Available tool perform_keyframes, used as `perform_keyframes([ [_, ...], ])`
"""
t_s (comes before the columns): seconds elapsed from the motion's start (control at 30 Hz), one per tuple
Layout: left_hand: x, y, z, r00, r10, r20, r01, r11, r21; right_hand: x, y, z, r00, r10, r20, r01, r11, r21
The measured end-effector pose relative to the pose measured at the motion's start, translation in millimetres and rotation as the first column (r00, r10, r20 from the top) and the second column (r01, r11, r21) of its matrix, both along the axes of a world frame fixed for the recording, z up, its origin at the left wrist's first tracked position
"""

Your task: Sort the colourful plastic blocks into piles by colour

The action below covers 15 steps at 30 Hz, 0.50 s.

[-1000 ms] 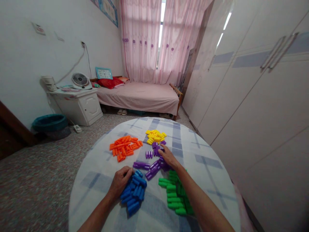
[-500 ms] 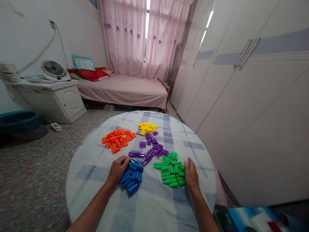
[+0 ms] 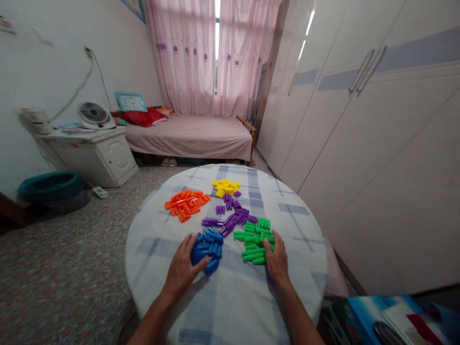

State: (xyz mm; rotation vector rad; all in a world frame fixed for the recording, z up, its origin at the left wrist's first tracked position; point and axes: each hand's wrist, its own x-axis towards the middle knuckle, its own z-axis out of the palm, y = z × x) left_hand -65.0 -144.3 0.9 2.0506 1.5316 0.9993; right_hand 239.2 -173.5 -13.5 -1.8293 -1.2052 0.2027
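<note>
Beside the pile of blue plastic building pieces (image 3: 209,250), my left hand (image 3: 184,262) rests with thumb and fingers apart, cupping its left side. My right hand (image 3: 276,256) lies over the right edge of the green pieces (image 3: 254,242), thumb and fingers spread on them. Between and beyond the two piles, purple pieces (image 3: 233,220) are strewn loosely. Orange pieces (image 3: 186,203) form a heap at the left, and yellow ones (image 3: 226,187) a heap at the far side. Neither hand lifts a piece.
Everything lies on a round table with a checked cloth (image 3: 154,273). Tall white wardrobes (image 3: 377,167) line the right side. A bed (image 3: 190,136) stands beyond, a cabinet with a fan (image 3: 95,115) at the left. A box (image 3: 370,316) sits low at the right.
My left thumb has opened out from the fingers around the blue pile's near side. My right hand has come from the green pile's edge onto its pieces. The view has shifted slightly left.
</note>
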Motion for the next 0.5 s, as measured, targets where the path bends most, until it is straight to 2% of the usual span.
perform_keyframes([
  [0.13,5,-23,-11.4,0.986,-0.052,-0.16,0.057,0.998,0.031,-16,-3,0,0.997,0.049,0.065,-0.048,0.999,-0.014],
  [0.3,20,-19,-5.7,0.973,-0.01,-0.231,0.012,1.0,0.01,-46,-7,3,0.988,0.132,0.085,-0.127,0.99,-0.057],
  [0.5,8,-13,12.7,0.946,-0.075,-0.315,0.055,0.996,-0.069,-25,-27,18,0.944,0.23,0.236,-0.179,0.959,-0.221],
])
